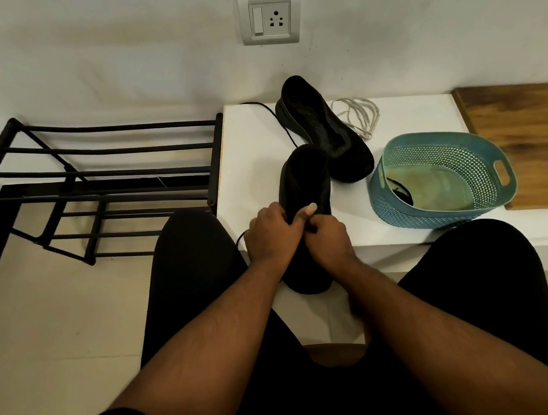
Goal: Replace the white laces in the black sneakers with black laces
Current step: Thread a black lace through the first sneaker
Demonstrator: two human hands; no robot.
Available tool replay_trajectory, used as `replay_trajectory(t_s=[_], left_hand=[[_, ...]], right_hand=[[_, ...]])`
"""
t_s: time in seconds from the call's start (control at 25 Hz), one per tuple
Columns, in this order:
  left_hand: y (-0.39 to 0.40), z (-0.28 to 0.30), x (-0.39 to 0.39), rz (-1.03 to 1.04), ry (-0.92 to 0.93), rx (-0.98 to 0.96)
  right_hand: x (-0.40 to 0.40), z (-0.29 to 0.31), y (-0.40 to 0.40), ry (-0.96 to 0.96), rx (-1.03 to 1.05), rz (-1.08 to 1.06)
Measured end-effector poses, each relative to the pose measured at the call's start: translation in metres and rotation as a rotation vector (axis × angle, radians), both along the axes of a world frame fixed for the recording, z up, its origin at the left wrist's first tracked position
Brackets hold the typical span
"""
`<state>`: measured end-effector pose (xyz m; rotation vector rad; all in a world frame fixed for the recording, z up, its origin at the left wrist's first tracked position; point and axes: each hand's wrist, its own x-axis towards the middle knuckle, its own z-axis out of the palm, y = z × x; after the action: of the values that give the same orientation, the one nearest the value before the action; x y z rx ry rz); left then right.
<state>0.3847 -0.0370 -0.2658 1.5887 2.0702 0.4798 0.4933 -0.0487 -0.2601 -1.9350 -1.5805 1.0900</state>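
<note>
A black sneaker [303, 176] lies on the white bench [249, 162], heel end toward me. My left hand [270, 233] and my right hand [329, 235] meet over its lacing area, fingers closed on a black lace [240, 238] that loops out to the left. The second black sneaker [323, 129] lies on its side behind, with no lace in its eyelets. A black lace [275, 117] trails from behind it across the bench. A pile of white laces [359, 115] lies to its right.
A teal perforated basket [445, 155] stands right of the sneakers with something dark inside. A wooden board [533, 137] lies at the far right. A black metal shoe rack [96, 180] stands left of the bench. A wall socket [271, 18] is above.
</note>
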Motion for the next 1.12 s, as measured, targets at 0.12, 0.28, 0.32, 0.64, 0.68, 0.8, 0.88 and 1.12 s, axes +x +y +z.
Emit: replay_trajectory(t_s=[0.12,0.28,0.32,0.64,0.68,0.8,0.88,1.12], left_hand=[[0.008,-0.001,0.003,-0.12,0.058,0.065],[0.007,0.002,0.003,-0.014,-0.07,0.047],[0.007,0.002,0.002,0.006,-0.102,0.03],[0.009,-0.005,-0.007,-0.152,0.026,0.089],[0.009,-0.005,-0.008,-0.141,-0.021,0.079],[0.008,-0.003,-0.006,-0.109,-0.114,0.057],[0.008,-0.002,-0.006,-0.093,-0.128,0.042],[0.008,0.0,-0.005,-0.035,-0.158,0.001]], right_hand=[[0.003,0.001,0.003,-0.023,0.0,0.096],[0.009,0.009,0.026,-0.043,-0.14,0.187],[0.009,0.013,0.03,-0.084,-0.153,0.218],[0.057,0.108,0.13,-0.282,0.279,-0.113],[0.066,0.117,0.147,-0.196,0.333,-0.259],[0.06,0.096,0.144,-0.038,0.29,-0.139],[0.043,0.058,0.109,-0.106,0.202,0.15],[0.015,0.008,0.037,-0.835,0.377,0.68]])
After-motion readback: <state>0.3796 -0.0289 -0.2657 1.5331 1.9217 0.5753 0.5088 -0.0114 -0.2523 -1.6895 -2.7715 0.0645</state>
